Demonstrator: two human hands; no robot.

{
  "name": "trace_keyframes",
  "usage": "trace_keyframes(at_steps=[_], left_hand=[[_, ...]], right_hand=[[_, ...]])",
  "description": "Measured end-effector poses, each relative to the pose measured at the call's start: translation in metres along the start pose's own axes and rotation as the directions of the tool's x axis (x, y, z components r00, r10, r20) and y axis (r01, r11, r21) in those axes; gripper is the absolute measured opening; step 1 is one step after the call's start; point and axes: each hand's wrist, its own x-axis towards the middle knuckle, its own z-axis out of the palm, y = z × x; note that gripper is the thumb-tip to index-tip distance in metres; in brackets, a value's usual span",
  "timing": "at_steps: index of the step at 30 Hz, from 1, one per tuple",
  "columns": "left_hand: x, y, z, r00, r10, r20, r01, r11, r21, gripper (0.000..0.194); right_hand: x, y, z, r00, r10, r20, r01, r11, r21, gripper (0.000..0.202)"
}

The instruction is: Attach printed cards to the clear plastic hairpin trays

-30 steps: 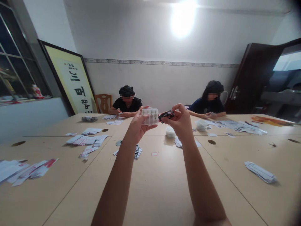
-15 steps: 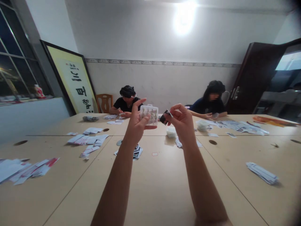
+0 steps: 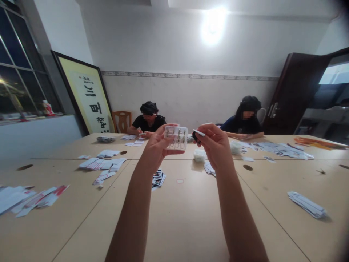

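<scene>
My left hand (image 3: pixel 160 142) grips a clear plastic compartment box (image 3: pixel 179 138) by its left side and bottom, holding it up above the table. Small metal pieces, looking like fishing hooks with swivels, lie in its sections. Just right of the box, my right hand (image 3: pixel 215 142) pinches a small black-and-white card (image 3: pixel 196 137) between thumb and fingers; the card is bent or curled, and a gap separates it from the box. Below my hands lie a stack of dark printed cards (image 3: pixel 159 179) and, partly behind my right wrist, some white cards (image 3: pixel 209 168).
Clear plastic boxes (image 3: pixel 199 155) stand beyond my right hand. Piles of paper slips (image 3: pixel 102 163) lie to the left, and a bundle of folded strips (image 3: pixel 307 204) to the right. Two people (image 3: pixel 148 118) sit across the wide table (image 3: pixel 185 222), handling small things.
The box has shifted slightly right and tilted in my left hand, whose raised index finger has come down. My right hand has turned the card, so its white edge now shows on top.
</scene>
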Motion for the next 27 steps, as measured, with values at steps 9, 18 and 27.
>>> trace_keyframes(at_steps=[9,18,27], left_hand=[[0.005,-0.003,-0.004,0.995,0.046,-0.087,-0.056,0.992,-0.112,0.051],[-0.002,-0.003,0.002,0.978,-0.109,0.176,0.164,0.925,-0.342,0.076],[0.000,-0.003,0.012,0.969,-0.134,0.207,0.212,0.880,-0.424,0.061]], right_hand=[[-0.001,-0.005,-0.002,1.000,0.024,0.015,-0.022,0.994,-0.107,0.010],[-0.003,-0.003,-0.004,0.994,0.059,0.087,-0.050,0.993,-0.107,0.010],[-0.002,-0.003,-0.007,0.986,0.011,0.168,0.009,0.992,-0.123,0.006]])
